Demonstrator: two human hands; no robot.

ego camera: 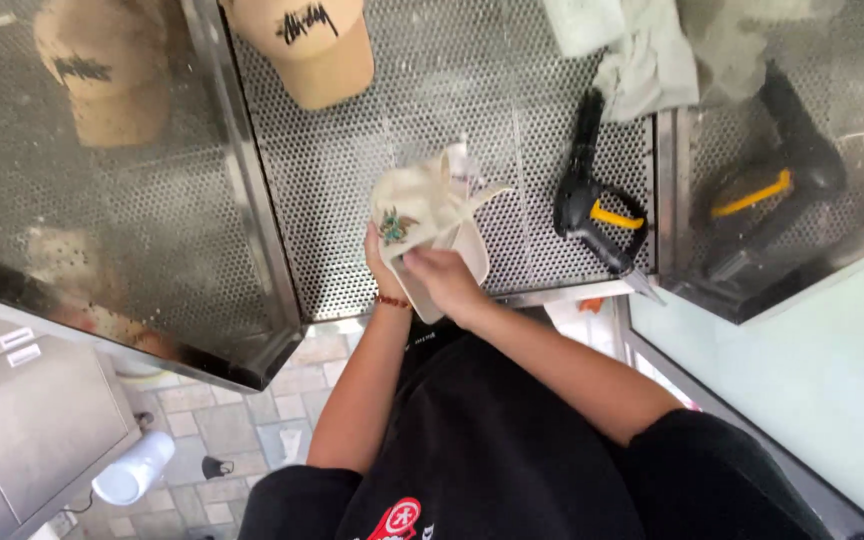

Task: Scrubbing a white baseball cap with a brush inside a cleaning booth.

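Observation:
I hold a cream cap (430,212) with a small green and orange embroidered patch over the perforated metal work surface (512,120). My left hand (382,268), with a beaded bracelet at the wrist, grips the cap from underneath on its left side. My right hand (442,278) is closed on the cap's brim and lower edge. A tag or strap sticks up from the cap's top.
A tan cap (317,45) with dark lettering lies at the back of the surface. A black spray gun with a yellow trigger (592,205) rests to the right, beside crumpled pale cloths (642,50). Shiny steel side walls mirror both. Tiled floor lies below left.

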